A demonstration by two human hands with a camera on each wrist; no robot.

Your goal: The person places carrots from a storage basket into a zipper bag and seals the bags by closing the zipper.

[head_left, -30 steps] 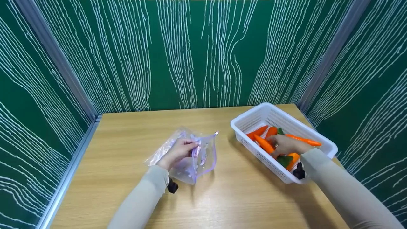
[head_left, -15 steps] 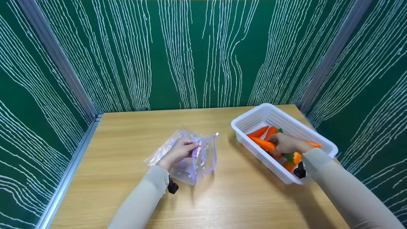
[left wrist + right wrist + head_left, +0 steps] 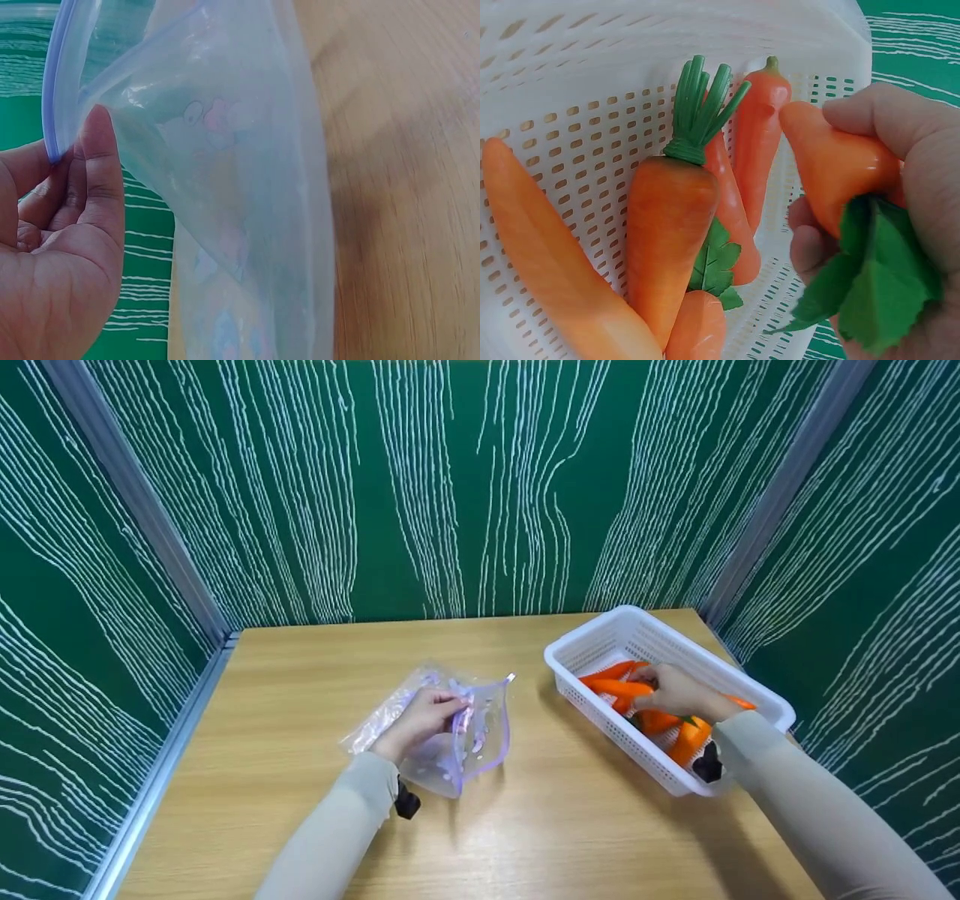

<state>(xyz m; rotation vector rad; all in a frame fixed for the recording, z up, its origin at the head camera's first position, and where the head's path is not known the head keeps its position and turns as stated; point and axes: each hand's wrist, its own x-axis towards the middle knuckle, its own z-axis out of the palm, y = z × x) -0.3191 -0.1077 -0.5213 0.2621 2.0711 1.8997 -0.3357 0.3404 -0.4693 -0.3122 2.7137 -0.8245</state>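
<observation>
A clear zip bag (image 3: 457, 731) with a purple seal lies on the wooden table, its mouth held up and open. My left hand (image 3: 421, 718) pinches the bag's rim; in the left wrist view the thumb and fingers (image 3: 82, 180) pinch the purple zip strip of the bag (image 3: 240, 187). My right hand (image 3: 675, 694) is inside the white basket (image 3: 600, 641) and grips an orange toy carrot (image 3: 619, 688), lifted above the others. In the right wrist view that carrot (image 3: 840, 176) sits in my right hand (image 3: 900, 217), its green leaves by the palm. Several other carrots (image 3: 671, 225) lie in the basket (image 3: 570, 67).
The wooden table (image 3: 525, 825) is walled by green panels with white lines on three sides. A metal rail (image 3: 165, 765) runs along the table's left edge. The basket stands at the right rear corner, near the right wall.
My right hand has closed around a carrot and raised it inside the basket, turning it to point left. The left hand and the bag have stayed still.
</observation>
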